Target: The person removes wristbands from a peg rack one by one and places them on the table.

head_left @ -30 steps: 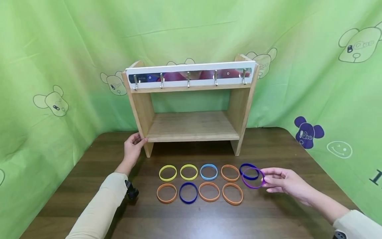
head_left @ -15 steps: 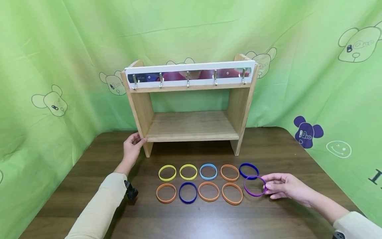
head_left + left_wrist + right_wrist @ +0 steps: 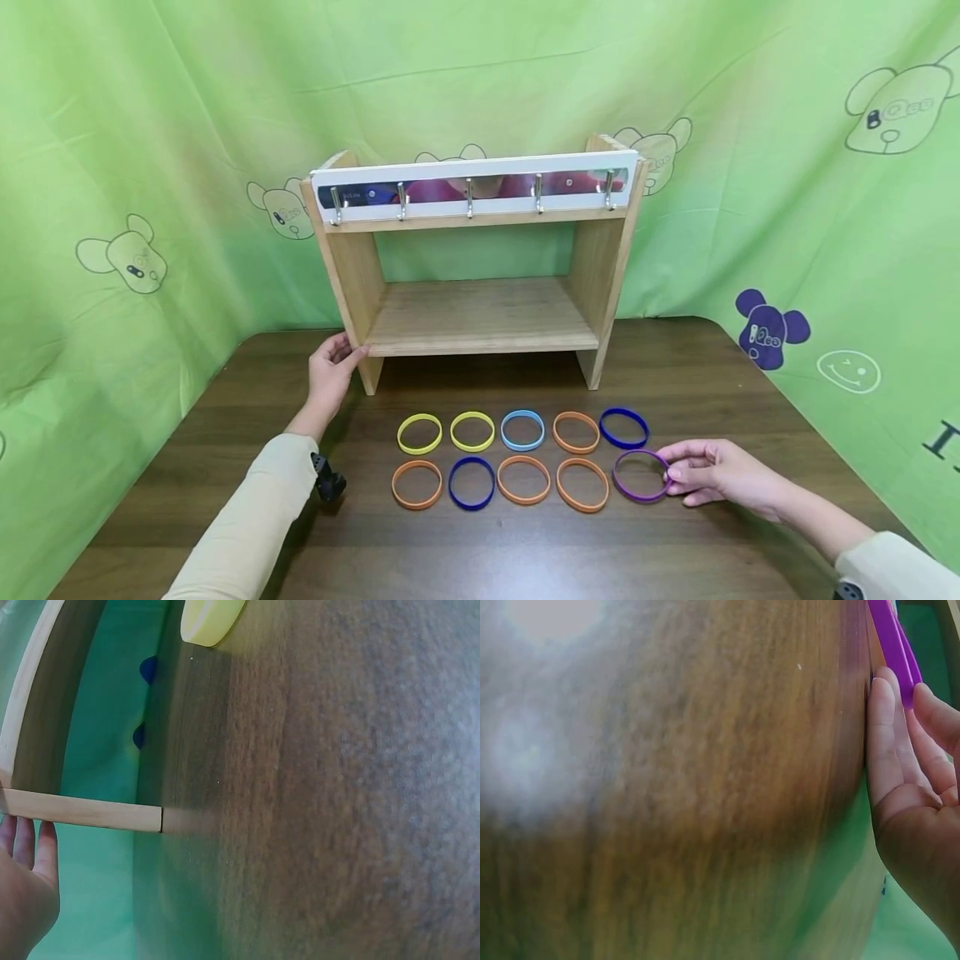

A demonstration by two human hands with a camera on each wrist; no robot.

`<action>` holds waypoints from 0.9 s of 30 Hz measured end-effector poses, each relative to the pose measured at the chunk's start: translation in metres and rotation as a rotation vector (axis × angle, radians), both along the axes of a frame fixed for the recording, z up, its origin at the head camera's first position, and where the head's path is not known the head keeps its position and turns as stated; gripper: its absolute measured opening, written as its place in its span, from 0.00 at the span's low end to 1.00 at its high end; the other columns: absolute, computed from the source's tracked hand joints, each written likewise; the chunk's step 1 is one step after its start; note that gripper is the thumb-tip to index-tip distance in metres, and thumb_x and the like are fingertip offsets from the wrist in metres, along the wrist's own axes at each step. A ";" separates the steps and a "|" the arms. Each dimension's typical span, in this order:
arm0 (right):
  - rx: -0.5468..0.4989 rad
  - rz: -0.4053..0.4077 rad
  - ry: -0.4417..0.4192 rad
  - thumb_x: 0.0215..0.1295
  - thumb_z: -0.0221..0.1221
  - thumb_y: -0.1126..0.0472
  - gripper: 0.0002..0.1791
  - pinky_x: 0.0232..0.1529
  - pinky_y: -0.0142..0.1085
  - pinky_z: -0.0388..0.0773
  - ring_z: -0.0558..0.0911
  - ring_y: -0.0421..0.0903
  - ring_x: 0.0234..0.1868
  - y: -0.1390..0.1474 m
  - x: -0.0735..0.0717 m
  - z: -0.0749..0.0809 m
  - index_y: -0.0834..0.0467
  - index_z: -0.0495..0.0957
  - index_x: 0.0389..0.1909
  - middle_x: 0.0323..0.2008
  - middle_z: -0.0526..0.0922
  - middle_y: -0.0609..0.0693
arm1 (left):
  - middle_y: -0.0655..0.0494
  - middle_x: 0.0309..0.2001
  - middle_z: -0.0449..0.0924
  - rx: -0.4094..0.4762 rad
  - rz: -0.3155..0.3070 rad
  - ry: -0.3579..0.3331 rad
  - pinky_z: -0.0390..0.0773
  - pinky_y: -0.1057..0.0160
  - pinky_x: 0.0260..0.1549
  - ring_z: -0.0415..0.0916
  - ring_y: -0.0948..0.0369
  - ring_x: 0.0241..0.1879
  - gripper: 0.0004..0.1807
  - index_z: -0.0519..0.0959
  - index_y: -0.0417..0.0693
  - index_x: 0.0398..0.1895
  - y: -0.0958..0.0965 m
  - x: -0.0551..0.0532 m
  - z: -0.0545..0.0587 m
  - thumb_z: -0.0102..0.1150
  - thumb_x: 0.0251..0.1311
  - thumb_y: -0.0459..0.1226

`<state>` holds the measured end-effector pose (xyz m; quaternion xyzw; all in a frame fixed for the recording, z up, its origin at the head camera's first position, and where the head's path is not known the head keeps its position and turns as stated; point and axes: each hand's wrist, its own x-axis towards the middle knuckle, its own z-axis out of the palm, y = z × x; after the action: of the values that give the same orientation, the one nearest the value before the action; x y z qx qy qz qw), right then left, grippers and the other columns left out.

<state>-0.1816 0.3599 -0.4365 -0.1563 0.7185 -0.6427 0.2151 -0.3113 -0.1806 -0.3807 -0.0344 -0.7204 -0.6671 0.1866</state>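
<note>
My right hand (image 3: 723, 479) pinches a purple silicone wristband (image 3: 641, 499) by its right side, low at the right end of the front row of bands. In the right wrist view, the thumb and fingers of the right hand (image 3: 915, 765) hold the purple wristband (image 3: 892, 645) close to the table. My left hand (image 3: 330, 379) grips the lower left side panel of a wooden shelf (image 3: 480, 321), with its thumb at the front edge. Fingers of the left hand (image 3: 30, 877) touch that panel (image 3: 82, 810) from outside in the left wrist view.
Other wristbands lie in two rows: yellow (image 3: 420, 451), light blue (image 3: 522, 448), dark blue (image 3: 625, 445) and several orange ones (image 3: 523, 501). A white rail with several metal hooks (image 3: 470, 200) spans the shelf's top front. A green printed curtain (image 3: 187, 100) hangs behind the brown table (image 3: 375, 558).
My right hand has brought the purple wristband down and toward me, from overlapping the back-row dark blue band to the front row's right end. The left hand stays on the shelf.
</note>
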 end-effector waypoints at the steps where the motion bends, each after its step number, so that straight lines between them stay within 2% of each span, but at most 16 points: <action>1: 0.004 -0.002 0.001 0.67 0.55 0.73 0.16 0.40 0.44 0.82 0.84 0.46 0.41 0.000 0.000 0.000 0.67 0.74 0.55 0.41 0.84 0.54 | 0.29 0.53 0.74 0.000 0.000 -0.001 0.75 0.76 0.41 0.74 0.65 0.43 0.19 0.72 0.24 0.54 0.000 0.000 0.000 0.60 0.60 0.24; 6: 0.047 -0.019 0.013 0.68 0.55 0.71 0.19 0.38 0.43 0.83 0.84 0.46 0.40 -0.002 0.001 0.000 0.76 0.69 0.56 0.41 0.84 0.53 | 0.30 0.53 0.74 0.000 -0.001 -0.011 0.75 0.75 0.40 0.74 0.64 0.44 0.20 0.72 0.24 0.55 0.000 -0.001 -0.001 0.60 0.60 0.25; 9: 0.092 -0.049 0.011 0.68 0.56 0.69 0.23 0.37 0.43 0.83 0.84 0.45 0.39 -0.004 0.002 0.002 0.79 0.64 0.58 0.41 0.83 0.53 | 0.30 0.53 0.74 0.020 -0.005 -0.014 0.76 0.75 0.41 0.74 0.65 0.44 0.20 0.73 0.24 0.55 -0.003 -0.008 -0.008 0.61 0.60 0.25; 13: 0.144 -0.087 0.013 0.68 0.57 0.67 0.25 0.35 0.43 0.83 0.84 0.45 0.39 -0.008 0.003 0.005 0.80 0.63 0.58 0.41 0.83 0.54 | 0.31 0.53 0.75 0.031 0.004 0.004 0.75 0.75 0.41 0.75 0.68 0.42 0.20 0.74 0.26 0.55 -0.008 -0.020 -0.020 0.62 0.60 0.26; 15: 0.158 -0.093 0.020 0.69 0.57 0.67 0.25 0.34 0.42 0.83 0.84 0.46 0.38 -0.009 0.003 0.005 0.81 0.63 0.58 0.41 0.83 0.55 | 0.32 0.52 0.76 0.018 0.013 0.020 0.76 0.74 0.41 0.75 0.69 0.42 0.20 0.74 0.27 0.54 -0.009 -0.023 -0.024 0.62 0.60 0.26; 27: 0.193 -0.105 0.016 0.68 0.57 0.66 0.24 0.32 0.42 0.83 0.84 0.47 0.37 -0.011 0.002 0.008 0.80 0.66 0.56 0.40 0.83 0.54 | 0.33 0.51 0.76 0.004 0.023 0.030 0.76 0.74 0.41 0.75 0.68 0.42 0.19 0.74 0.27 0.54 -0.008 -0.024 -0.025 0.62 0.59 0.25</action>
<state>-0.1795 0.3490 -0.4286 -0.1021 0.7860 -0.5796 0.1893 -0.3353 -0.1889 -0.4058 -0.0358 -0.7165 -0.6659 0.2049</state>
